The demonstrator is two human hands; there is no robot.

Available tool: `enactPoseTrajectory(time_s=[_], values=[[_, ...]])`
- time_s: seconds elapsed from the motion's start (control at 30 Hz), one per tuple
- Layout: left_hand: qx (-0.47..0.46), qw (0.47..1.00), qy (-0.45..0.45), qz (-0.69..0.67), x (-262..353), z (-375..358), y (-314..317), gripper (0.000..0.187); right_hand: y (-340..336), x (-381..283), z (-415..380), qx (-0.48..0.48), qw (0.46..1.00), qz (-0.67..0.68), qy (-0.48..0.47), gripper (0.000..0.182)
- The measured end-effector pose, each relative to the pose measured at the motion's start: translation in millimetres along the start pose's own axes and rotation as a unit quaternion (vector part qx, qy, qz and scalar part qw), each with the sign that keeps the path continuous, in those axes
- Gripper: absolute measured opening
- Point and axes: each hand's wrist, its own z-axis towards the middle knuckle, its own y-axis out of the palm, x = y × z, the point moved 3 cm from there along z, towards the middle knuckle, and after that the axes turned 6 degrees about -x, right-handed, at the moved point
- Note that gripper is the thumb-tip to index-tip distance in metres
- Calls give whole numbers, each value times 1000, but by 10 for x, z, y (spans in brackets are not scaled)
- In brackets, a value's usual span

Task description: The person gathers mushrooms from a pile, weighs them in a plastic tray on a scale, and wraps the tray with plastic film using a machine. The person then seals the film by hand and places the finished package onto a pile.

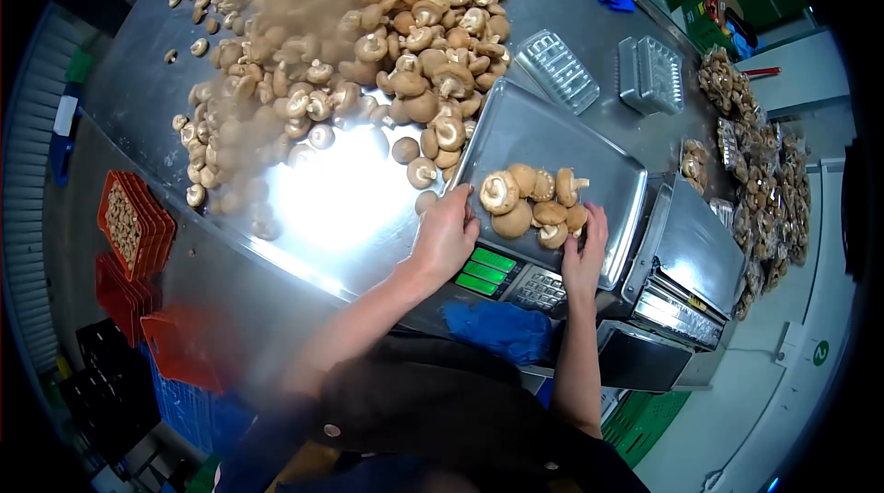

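Observation:
A group of several brown shiitake mushrooms [531,200] lies on the metal weighing pan [589,157] of a scale. My right hand [586,249] is at the right end of this group, its thumb and fingers around a mushroom [576,218]. At the pan's left rim is my left hand [447,233], its fingers curled in; whatever they hold, if anything, is hidden. Below the pan, the scale shows green displays [485,270] and a keypad [539,290]. A big heap of loose shiitake [414,42] spreads over the steel table [138,97] to the upper left.
Clear plastic trays [558,71] and a stack of more trays [651,76] stand beyond the pan. Packed mushrooms [760,189] are piled at the right, past a metal wrapping machine [695,244]. Blue crumpled material [497,329] lies before the scale. Red crates [138,226] stand at left.

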Motion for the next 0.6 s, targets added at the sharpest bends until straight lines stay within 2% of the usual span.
enactPoseTrajectory(time_s=[0.13, 0.2, 0.27, 0.33, 0.4, 0.47, 0.53, 0.6], values=[[-62, 997, -25, 26, 70, 103, -175, 37, -154, 11, -13, -78, 997, -3, -17, 57], [-4, 997, -49, 62, -99, 305, -450, 34, -330, 41, 19, -140, 990, 28, -11, 62], [116, 988, -19, 96, -170, 564, -793, 36, -494, 69, 149, -109, 970, 206, 67, 57], [182, 943, 149, 233, -278, 951, -900, 41, -516, -254, 507, -15, 995, 100, 19, 50], [185, 926, 159, 289, -436, 1246, -853, 45, -348, -851, 929, -18, 990, 68, -121, 43], [176, 917, 150, 324, -639, 1421, -784, 45, 66, -1163, 1342, -49, 976, 47, -207, 43], [114, 959, 60, 251, -795, 1481, -784, 45, 584, -1347, 1699, -31, 967, -38, -249, 43], [170, 959, 101, 203, -833, 1403, -791, 41, 919, -1556, 1895, -106, 953, -181, -217, 31]])
